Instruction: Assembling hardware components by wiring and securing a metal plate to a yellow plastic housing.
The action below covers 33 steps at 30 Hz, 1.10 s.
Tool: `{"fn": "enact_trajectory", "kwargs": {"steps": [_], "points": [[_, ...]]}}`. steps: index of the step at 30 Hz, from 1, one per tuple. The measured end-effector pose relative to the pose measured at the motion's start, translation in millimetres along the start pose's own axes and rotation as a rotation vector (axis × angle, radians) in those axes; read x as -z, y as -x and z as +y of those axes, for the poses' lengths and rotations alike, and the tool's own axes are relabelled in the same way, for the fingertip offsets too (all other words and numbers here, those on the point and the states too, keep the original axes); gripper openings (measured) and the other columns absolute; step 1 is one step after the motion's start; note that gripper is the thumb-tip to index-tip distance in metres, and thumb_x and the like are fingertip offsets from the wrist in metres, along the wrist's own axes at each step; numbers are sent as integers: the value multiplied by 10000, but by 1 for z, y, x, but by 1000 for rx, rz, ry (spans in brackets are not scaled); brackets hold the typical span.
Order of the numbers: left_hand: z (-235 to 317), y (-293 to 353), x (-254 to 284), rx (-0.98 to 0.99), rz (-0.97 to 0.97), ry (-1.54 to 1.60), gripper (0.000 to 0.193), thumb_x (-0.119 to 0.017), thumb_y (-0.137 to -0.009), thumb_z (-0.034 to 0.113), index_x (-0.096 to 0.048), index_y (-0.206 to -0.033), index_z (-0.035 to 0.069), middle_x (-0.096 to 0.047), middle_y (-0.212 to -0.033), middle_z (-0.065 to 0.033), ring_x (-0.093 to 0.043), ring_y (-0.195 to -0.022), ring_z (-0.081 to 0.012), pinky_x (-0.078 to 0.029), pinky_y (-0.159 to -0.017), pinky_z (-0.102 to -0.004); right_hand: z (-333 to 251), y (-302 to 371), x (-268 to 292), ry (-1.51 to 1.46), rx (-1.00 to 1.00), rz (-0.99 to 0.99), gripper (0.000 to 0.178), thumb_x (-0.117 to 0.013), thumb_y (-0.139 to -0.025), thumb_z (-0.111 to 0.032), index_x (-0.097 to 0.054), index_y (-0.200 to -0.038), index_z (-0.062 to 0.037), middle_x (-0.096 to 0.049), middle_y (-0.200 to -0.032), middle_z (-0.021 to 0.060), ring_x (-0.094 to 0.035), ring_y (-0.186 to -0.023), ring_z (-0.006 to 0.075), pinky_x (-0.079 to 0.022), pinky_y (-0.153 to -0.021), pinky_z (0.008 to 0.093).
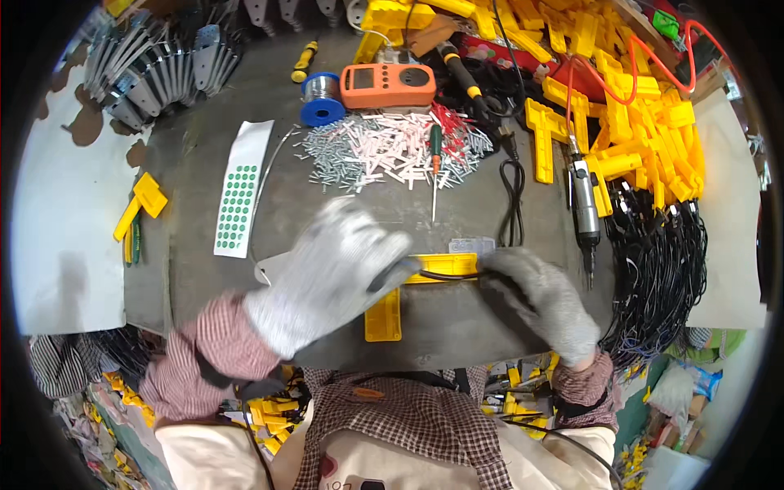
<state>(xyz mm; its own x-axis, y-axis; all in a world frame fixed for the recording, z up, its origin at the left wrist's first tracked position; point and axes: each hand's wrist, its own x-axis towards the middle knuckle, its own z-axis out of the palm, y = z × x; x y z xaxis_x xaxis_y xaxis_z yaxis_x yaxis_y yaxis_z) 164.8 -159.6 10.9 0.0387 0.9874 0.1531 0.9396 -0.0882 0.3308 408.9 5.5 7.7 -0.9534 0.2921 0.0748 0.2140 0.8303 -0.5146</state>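
Yellow T-shaped housing (447, 263), made of smooth plastic, sits at the near middle of the dark, scuffed counter (196, 163), between 2 gloved hands. Its crossbar is a shallow trough with raised rims, and its flat, straight stem points toward the person. A slim, supple black cable (441, 276) runs along the trough to the right hand (539, 298), whose grip has its fingers bent at the crossbar's right end; I cannot tell whether they pinch anything. The left hand (343, 253), in pale knit and blurred, curls over the crossbar's left end; whether that grip is clamped on the plastic, I cannot tell.

Just beyond the crossbar lies a small clear plastic piece (472, 245). Farther off, a thin-shafted screwdriver (435, 147) with a green and red handle rests against a loose heap of small parts (359, 151): dull grey metal bits, chalky pink-white sticks and some red pieces. Behind it are a boxy orange meter (388, 86) and a blue spool (322, 113) wound with silvery wire. Leftward lies a glossy white strip (239, 196) dotted with round green stickers. Rightward are a looped black cord (512, 200), a cylindrical metal power driver (584, 200), a jumbled yellow plastic pile (653, 139) and a dense hank of black cables (657, 278).
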Motion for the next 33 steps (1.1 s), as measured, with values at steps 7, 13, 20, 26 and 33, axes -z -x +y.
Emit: {"fn": "enact_trajectory", "kwargs": {"steps": [7,13,20,26,33], "points": [[10,63,-69,-41,216,-320,383,-758,-750,258,-719,-1108,128,-666,-1206,-69,-598,-1188,-260,-448,-1004,-441,17,-8,-22,-28,-46,-26,285,-672,-890,-89,-632,-1167,-38,-652,-1105,172,-645,-1015,381,-536,-871,431],[8,64,-76,-132,150,-267,338,-675,-837,195,-704,-1158,92,-709,-1160,-68,-649,-1131,-250,-501,-1026,-440,4,-17,-21,107,-48,-19,343,-671,-852,-47,-625,-1191,-73,-621,-1167,140,-643,-1051,350,-547,-890,412],[2,63,-84,-181,240,-81,315,-681,-873,243,-678,-1118,45,-714,-1139,-117,-670,-1091,-264,-518,-1033,-455,-24,-60,-64,23,178,-44,294,-655,-855,-96,-683,-1143,-149,-613,-1114,62,-675,-922,289,-569,-771,395],[14,60,-72,-109,163,-136,388,-665,-898,340,-678,-1101,9,-660,-1200,-151,-632,-1116,-281,-446,-1073,-476,-18,-64,-70,-5,89,-90,386,-667,-835,-119,-669,-1216,-178,-608,-1081,84,-662,-944,287,-559,-765,402],[47,71,-70,66,-118,-253,601,-581,-901,398,-581,-1236,-100,-573,-1286,-304,-524,-1292,-410,-350,-1153,-512,22,-81,-15,-91,56,150,203,-585,-925,-65,-657,-1107,-12,-637,-1092,184,-644,-974,360,-537,-836,420]]}}
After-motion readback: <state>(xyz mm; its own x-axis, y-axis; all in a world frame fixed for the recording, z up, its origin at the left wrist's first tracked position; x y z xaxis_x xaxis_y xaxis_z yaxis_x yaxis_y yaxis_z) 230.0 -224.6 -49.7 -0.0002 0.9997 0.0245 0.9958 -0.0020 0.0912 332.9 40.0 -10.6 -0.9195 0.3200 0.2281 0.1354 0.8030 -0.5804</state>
